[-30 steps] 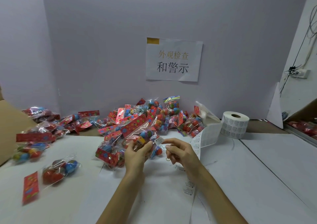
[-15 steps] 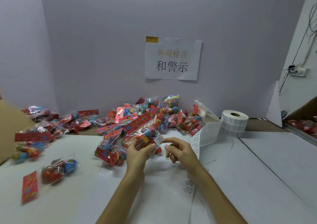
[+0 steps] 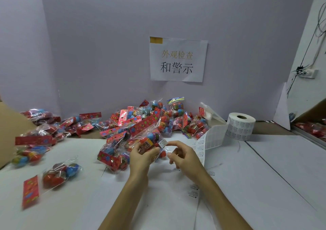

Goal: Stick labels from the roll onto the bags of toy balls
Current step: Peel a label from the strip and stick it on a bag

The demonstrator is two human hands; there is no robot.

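your left hand [image 3: 142, 156] holds a bag [image 3: 150, 140] in front of the heap of bags [image 3: 141, 122]; your right hand [image 3: 183, 157] sits just right of it. the label roll [image 3: 240, 128] stands far right, its strip [image 3: 211, 139] trailing toward you.

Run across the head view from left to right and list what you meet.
Cardboard box → lone bag of balls → left hand gripping a second bag → white label → right hand → label roll → wall socket.

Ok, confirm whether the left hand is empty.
No, the left hand grips a bag of toy balls.
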